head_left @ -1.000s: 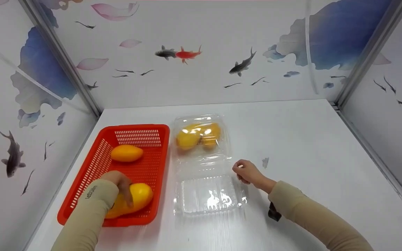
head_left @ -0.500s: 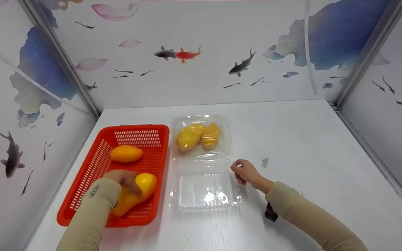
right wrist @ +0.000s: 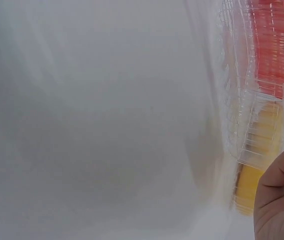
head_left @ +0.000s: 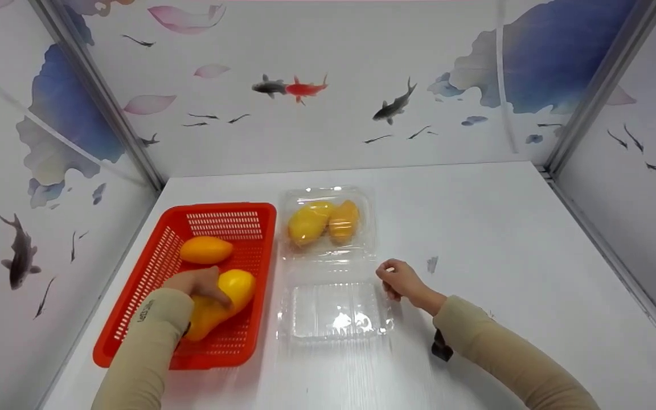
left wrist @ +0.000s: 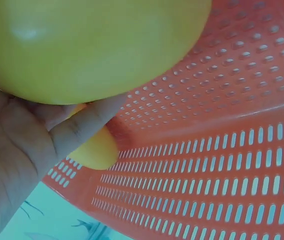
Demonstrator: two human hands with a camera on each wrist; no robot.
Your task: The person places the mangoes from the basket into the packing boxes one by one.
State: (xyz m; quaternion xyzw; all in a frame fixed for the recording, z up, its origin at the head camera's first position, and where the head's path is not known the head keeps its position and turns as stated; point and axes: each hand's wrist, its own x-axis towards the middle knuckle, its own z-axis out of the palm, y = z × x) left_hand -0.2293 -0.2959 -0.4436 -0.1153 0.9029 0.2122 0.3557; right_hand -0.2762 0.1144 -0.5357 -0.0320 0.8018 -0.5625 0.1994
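My left hand (head_left: 194, 285) grips a large yellow mango (head_left: 236, 290) in the near part of the red basket (head_left: 271, 250). The left wrist view shows this mango (left wrist: 92, 45) close up, against my fingers (left wrist: 87, 120). Another mango (head_left: 206, 250) lies behind it in the basket. A hinged clear plastic container (head_left: 336, 310) stands open to the right, with two yellow mangoes (head_left: 309, 224) in its far half. My right hand (head_left: 402, 280), fingers curled, is at the container's right edge near the hinge. Its fingertips are hidden, so I cannot tell whether they hold the plastic.
The white table (head_left: 476, 228) bears a small grey mark (head_left: 432, 264) to the right of the container. Printed white walls (head_left: 333, 131) enclose it at the back and sides. Below my right sleeve hangs a small black device (head_left: 442, 346).
My left hand has turned the gripped mango and shifted it slightly away from the basket's near edge. The container and my right hand moved slightly left, then stayed in place.
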